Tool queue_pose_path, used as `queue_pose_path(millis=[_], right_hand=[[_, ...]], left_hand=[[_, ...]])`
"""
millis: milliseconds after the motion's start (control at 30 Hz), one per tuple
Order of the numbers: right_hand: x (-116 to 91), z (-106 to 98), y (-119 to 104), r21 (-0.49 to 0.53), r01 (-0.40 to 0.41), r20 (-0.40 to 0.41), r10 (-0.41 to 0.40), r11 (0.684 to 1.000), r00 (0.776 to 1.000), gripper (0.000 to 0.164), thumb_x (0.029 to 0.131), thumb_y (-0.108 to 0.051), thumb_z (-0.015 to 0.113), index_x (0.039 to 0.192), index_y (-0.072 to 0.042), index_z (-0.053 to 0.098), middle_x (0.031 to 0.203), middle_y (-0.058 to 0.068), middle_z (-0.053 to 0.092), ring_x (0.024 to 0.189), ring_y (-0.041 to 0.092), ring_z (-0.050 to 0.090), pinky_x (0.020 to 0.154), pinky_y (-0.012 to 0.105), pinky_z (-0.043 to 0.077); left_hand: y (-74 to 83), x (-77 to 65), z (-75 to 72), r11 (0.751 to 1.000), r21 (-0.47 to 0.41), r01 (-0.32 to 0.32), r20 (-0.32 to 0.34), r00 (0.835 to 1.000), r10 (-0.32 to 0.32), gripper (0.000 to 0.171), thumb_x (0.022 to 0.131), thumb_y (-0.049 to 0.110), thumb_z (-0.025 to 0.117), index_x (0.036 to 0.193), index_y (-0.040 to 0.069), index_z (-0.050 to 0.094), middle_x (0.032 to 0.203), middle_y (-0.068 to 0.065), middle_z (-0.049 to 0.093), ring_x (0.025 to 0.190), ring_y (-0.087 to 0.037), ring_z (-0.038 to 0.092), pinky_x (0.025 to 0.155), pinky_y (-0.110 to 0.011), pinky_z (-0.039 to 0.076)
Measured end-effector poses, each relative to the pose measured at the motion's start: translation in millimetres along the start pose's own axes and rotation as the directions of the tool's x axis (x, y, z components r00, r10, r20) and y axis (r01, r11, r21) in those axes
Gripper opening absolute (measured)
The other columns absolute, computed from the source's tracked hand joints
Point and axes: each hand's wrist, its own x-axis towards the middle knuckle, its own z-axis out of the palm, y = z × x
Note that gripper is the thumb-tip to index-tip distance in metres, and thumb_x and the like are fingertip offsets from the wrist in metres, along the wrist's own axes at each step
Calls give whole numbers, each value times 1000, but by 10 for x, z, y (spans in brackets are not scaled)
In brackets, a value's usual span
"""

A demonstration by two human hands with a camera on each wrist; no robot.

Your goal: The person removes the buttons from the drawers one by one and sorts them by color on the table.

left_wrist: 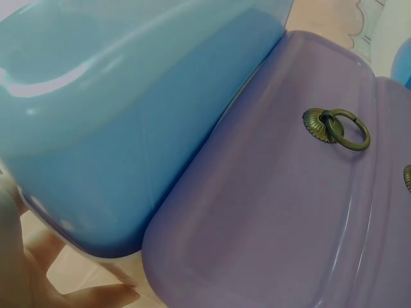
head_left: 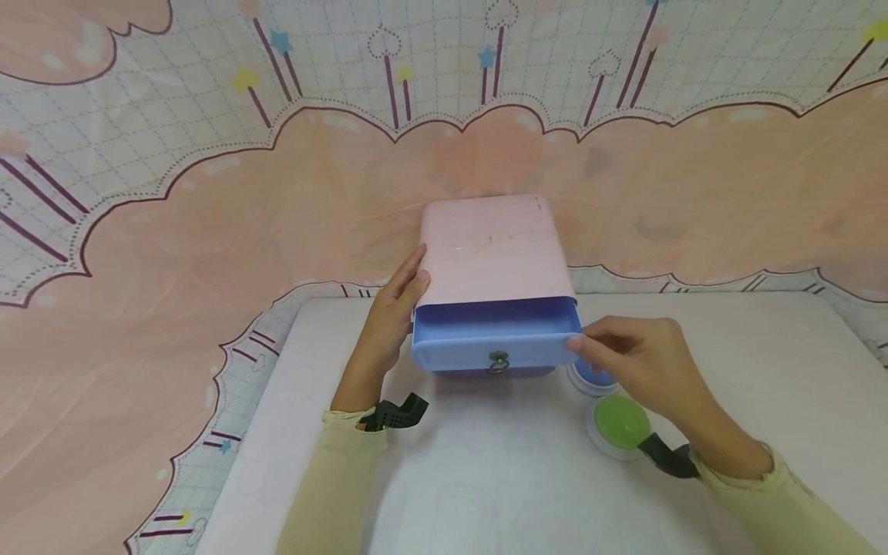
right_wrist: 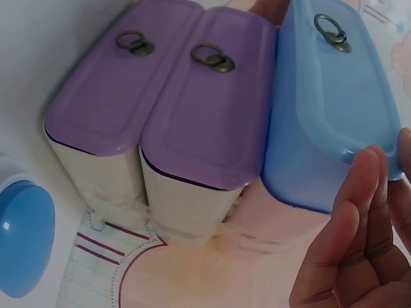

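Note:
A small chest of drawers with a pale pink top (head_left: pixel 496 247) stands on the table, its blue top drawer (head_left: pixel 486 353) pulled partway out. The inside of that drawer shows bare blue walls. My left hand (head_left: pixel 387 327) rests along the chest's left side with its fingers extended. With my right hand (head_left: pixel 652 362) I pinch the right end of the drawer front, thumb on the face. The brass ring pull (head_left: pixel 499 362) hangs free at the middle. In the right wrist view, two purple drawers (right_wrist: pixel 212 96) sit closed beside the blue one.
Right of the chest stand a round thing with a green domed top (head_left: pixel 622 422) and a blue-topped one (head_left: pixel 595 373), partly hidden by my right hand. The white table (head_left: pixel 486 478) meets a patterned cloth (head_left: pixel 333 216) behind the chest.

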Motion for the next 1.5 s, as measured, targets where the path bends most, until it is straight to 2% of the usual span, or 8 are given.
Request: queue_pose_path(millis=[200,567,767,867,1033,1167,1300,1500], right_hand=[[66,5,25,-9,-41,14,42,999,999,7,92,-26,79,91,-19,80,67,-8,66,62,11,61,57,20,51],[145,7,55,28,-92,25,92,995,995,12,93,-27,77,93,-15,79,69,-2,68,63,14,64,56,22,52],[114,14,32,59,-170,46,167,984,985,19,94,-30,75,103,-14,78,75,1,71,68,16,67,61,24,55],[81,15,2,59,-192,17,192,980,981,23,94,-32,76,109,-15,77,74,2,71,68,15,67,59,24,53],[16,8,-81,56,-171,-94,175,984,980,25,91,-30,79,113,-18,76,75,-1,72,65,11,66,58,20,52],[-36,28,-169,109,-137,-146,152,985,978,15,89,-21,81,103,-17,78,74,-3,73,63,10,66,58,19,52],[-67,130,-230,188,-90,-105,111,978,988,7,88,-14,82,93,-17,78,73,-4,73,60,11,65,53,22,51],[-87,427,-203,253,-81,-28,91,964,995,9,87,-16,83,94,-15,78,70,-5,70,57,11,64,50,25,50]], left_hand=[[-2,-3,-7,1000,12,4,0,1000,-4,51,103,50,54,152,53,39,167,17,26,155,-28,27,107,-72,37],[15,-16,-2,999,33,5,-2,1000,-5,51,103,51,53,152,54,38,167,18,25,156,-29,26,107,-75,34],[2,-12,-10,1000,24,10,-1,1000,-10,51,103,51,54,151,54,39,167,19,25,156,-28,25,109,-78,27],[3,-12,-8,1000,18,10,-2,1000,-10,50,103,51,54,151,54,39,167,20,25,157,-27,23,111,-79,23],[9,-19,-6,1000,20,15,-6,1000,-15,50,103,52,54,151,55,39,166,22,25,157,-25,23,112,-79,21],[18,-25,-6,999,28,22,-11,1000,-21,50,102,53,54,150,56,39,165,22,26,156,-25,24,113,-78,22],[6,-15,-12,1000,21,10,-11,1000,-10,50,103,51,54,151,54,39,166,22,25,156,-24,23,113,-77,21],[-15,5,-7,1000,8,-3,-6,1000,3,51,104,48,54,152,51,39,166,21,25,156,-22,23,116,-74,22]])
